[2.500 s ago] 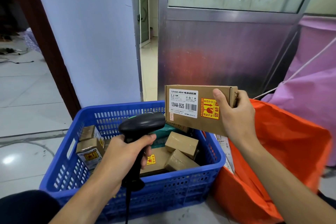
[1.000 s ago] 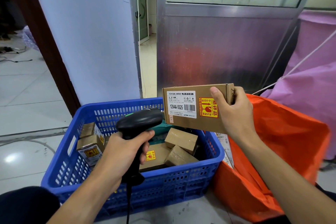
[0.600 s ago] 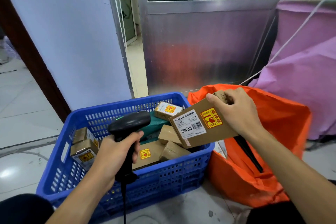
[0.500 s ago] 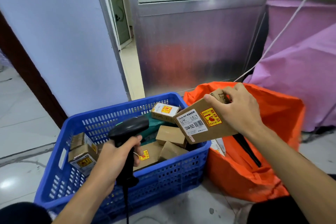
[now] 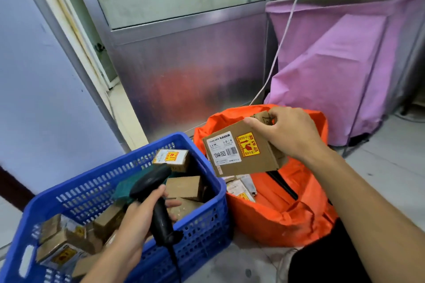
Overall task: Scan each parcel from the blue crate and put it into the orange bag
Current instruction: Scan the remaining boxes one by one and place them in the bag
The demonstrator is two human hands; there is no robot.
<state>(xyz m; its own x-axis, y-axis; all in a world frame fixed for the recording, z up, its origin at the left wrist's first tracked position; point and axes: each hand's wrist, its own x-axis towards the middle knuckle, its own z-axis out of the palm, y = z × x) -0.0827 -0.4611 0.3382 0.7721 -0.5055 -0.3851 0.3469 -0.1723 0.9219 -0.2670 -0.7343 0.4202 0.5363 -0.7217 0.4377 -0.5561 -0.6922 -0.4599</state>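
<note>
My right hand (image 5: 291, 132) grips a flat brown cardboard parcel (image 5: 241, 155) by its upper right corner. The parcel carries a white barcode label and a yellow-red sticker, and hangs tilted over the open mouth of the orange bag (image 5: 282, 211). Several labelled parcels (image 5: 240, 189) lie inside the bag. My left hand (image 5: 140, 220) grips the handle of a black barcode scanner (image 5: 156, 195) over the blue crate (image 5: 202, 220). Several brown parcels (image 5: 184, 187) lie in the crate.
A metal door panel (image 5: 188, 71) stands behind the crate and bag. Purple cloth (image 5: 333, 71) covers a rack at the right, with a white cord running down beside it. A pale wall is at the left. The floor is light tile.
My right hand carried the parcel from in front of the scanner to the right and down, over the bag's mouth. The scanner hand sank lower over the crate. The view turned right.
</note>
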